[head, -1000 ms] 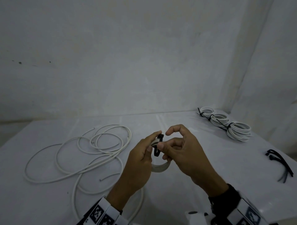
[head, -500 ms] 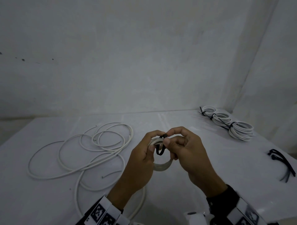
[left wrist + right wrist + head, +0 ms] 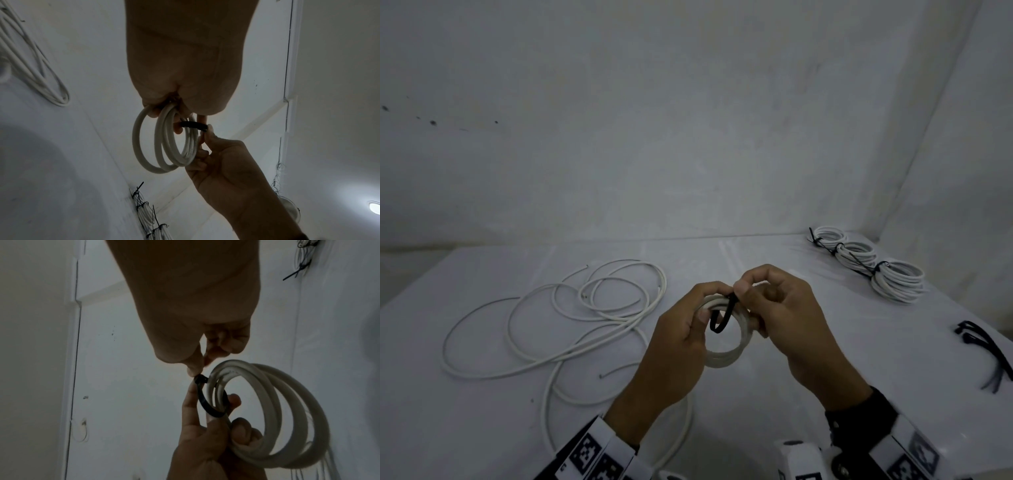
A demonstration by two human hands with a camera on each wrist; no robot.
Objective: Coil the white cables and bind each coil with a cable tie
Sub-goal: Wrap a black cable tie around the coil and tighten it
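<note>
White round cable wound into a small coil (image 3: 726,346) is held up above the white table (image 3: 825,342), the left hand (image 3: 681,339) clenched round its turns while a black plastic cable tie (image 3: 722,317) loops around one side. The right hand (image 3: 787,315) pinches the tie's top end between thumb and forefinger. Binding looks under way; next, I judge, the tail needs pulling through the head until the loop cinches snug.

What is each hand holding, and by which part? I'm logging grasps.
The left hand grips the white cable coil by its near-side rim. The right hand pinches the black cable tie at its head end, atop the coil.
</note>
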